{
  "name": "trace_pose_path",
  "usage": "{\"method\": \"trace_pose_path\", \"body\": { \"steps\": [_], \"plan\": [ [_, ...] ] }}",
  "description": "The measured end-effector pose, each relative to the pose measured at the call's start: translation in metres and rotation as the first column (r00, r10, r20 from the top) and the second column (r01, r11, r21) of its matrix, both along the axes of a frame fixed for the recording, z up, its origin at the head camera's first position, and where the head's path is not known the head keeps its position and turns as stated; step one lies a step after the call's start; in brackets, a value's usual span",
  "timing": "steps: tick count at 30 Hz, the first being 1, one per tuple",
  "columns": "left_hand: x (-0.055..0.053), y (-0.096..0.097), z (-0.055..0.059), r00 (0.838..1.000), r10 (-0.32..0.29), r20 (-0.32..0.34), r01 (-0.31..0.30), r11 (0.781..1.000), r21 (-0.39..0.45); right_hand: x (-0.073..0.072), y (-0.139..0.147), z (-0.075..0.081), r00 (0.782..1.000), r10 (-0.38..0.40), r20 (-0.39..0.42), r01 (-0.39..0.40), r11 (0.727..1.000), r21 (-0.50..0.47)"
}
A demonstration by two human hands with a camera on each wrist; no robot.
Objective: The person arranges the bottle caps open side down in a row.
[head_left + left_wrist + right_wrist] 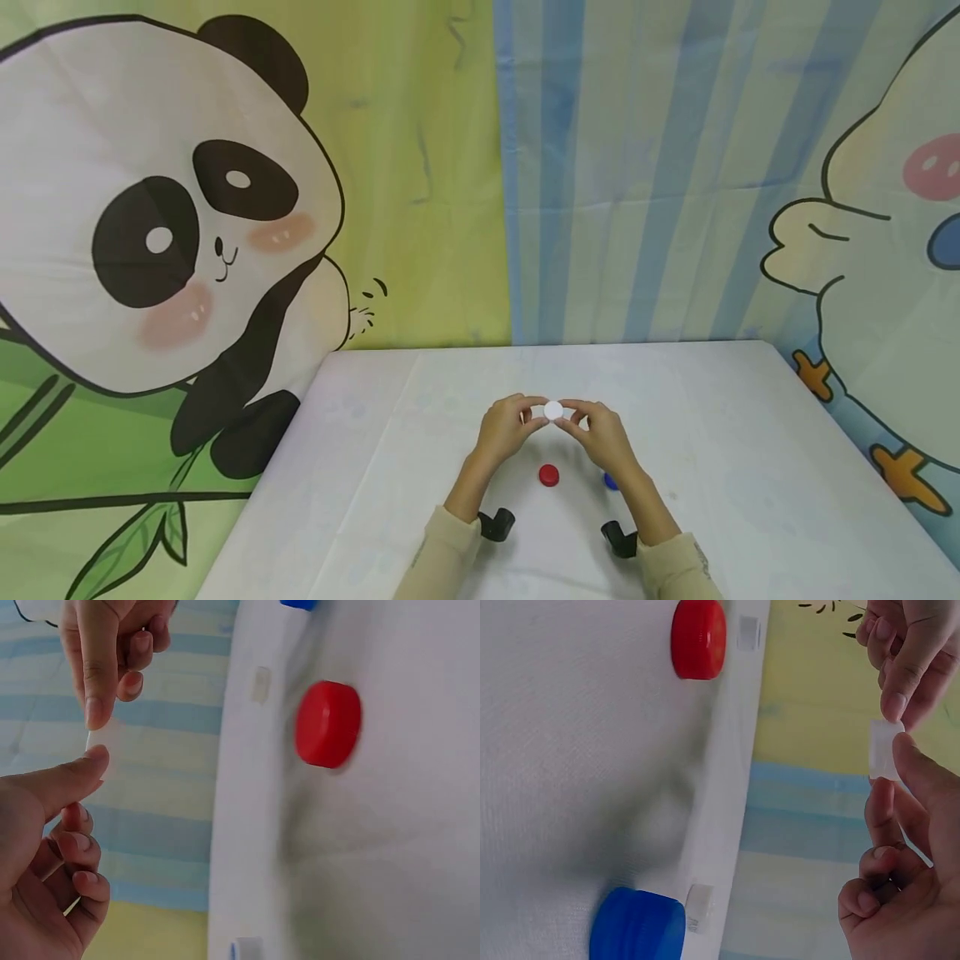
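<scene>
Between the fingertips of both hands, raised over the middle of the table, is a small white bottle cap [553, 410]. My left hand [504, 429] pinches one side of it with thumb and forefinger. My right hand [603, 437] pinches the opposite side the same way. In the right wrist view the white cap [885, 750] shows its edge; in the left wrist view fingers hide most of it. A red bottle cap [549, 475] lies on the table below the hands. A blue bottle cap [611, 482] lies beside the right forearm, which partly covers it in the head view.
The white-covered table [360, 467] reaches back to hanging cloths, one with a panda [225, 192] and one with blue stripes [622, 167]. A small whitish piece [700, 907] shows behind the blue cap in the right wrist view. Black wrist mounts [497, 525] stick out from the sleeves.
</scene>
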State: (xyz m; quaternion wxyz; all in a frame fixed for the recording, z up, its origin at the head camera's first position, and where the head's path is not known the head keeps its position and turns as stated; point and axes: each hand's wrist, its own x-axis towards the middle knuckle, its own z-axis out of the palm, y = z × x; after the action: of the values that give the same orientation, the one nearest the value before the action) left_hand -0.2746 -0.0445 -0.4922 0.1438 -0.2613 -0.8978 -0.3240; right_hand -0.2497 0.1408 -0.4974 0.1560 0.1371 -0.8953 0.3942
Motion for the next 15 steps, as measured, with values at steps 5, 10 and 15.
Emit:
{"method": "trace_pose_path", "body": {
  "steps": [5,10,15],
  "plan": [
    [-0.008,0.005,-0.016,0.998,0.061,0.035,-0.058,0.994,-0.096,-0.008,-0.002,-0.007,0.995,-0.019,0.101,0.006,0.992,0.129],
    [-0.012,0.009,-0.024,0.993,0.112,0.042,-0.104,0.980,-0.172,-0.014,-0.006,-0.016,0.992,-0.038,0.121,0.013,0.979,0.203],
    [-0.012,0.011,-0.031,0.987,0.147,0.058,-0.131,0.967,-0.220,-0.017,-0.010,-0.025,0.989,-0.059,0.133,0.026,0.971,0.236]
  ]
}}
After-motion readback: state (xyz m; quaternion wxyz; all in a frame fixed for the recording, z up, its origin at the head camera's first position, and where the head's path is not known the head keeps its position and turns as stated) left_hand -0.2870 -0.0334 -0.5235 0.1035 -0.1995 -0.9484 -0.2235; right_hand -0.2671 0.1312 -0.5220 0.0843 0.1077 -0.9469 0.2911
